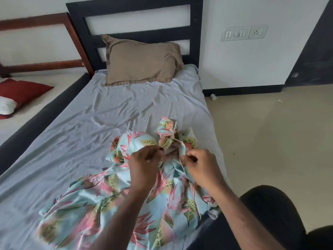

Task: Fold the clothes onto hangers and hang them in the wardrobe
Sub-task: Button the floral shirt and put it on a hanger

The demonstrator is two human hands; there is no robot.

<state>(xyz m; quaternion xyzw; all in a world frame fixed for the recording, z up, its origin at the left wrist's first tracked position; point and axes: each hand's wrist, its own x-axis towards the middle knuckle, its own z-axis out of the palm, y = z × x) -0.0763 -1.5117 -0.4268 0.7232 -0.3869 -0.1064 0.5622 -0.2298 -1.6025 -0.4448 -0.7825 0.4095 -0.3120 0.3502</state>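
Observation:
A crumpled light-blue garment (100, 210) printed with pink and green leaves lies on the near right part of the grey bed sheet (93, 123). My left hand (144, 166) grips a bunched fold of it near the garment's upper end. My right hand (201, 166) pinches the fabric's edge just to the right, a thin cord or seam running between its fingers. Both hands hold the cloth slightly raised off the bed. No hanger or wardrobe is in view.
A brown pillow (142, 60) leans on the black headboard (135, 17). A second bed on the left carries a red cushion (23, 91) and a white roll (7, 105). Beige floor (270, 132) lies to the right. My dark-clothed knee (270, 213) is at the bottom right.

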